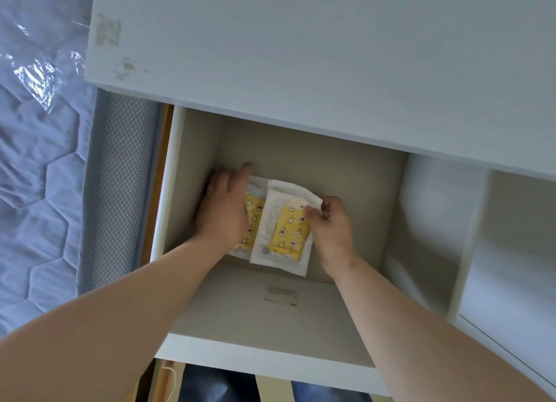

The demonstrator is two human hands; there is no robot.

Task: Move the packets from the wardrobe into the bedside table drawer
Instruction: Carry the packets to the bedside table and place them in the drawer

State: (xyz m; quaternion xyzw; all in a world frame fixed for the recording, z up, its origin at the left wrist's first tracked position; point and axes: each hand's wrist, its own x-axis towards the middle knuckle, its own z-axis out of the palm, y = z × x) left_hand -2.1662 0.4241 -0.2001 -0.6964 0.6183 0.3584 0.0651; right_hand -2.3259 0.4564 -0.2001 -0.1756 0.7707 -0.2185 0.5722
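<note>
The bedside table drawer (270,362) is pulled open below me, white outside and beige inside. Two white packets with yellow patterned panels lie on its floor at the back left. The left packet (251,221) is partly under my left hand (224,212), which rests flat over it with fingers spread toward the drawer's back. The right packet (282,230) overlaps the left one. My right hand (331,224) pinches this packet's upper right edge between thumb and fingers.
The white top of the bedside table (301,55) overhangs the drawer's back. A quilted mattress in plastic wrap (36,131) lies to the left. A small printed label (281,295) sits on the drawer floor in front of the packets. My legs (216,383) show below the drawer front.
</note>
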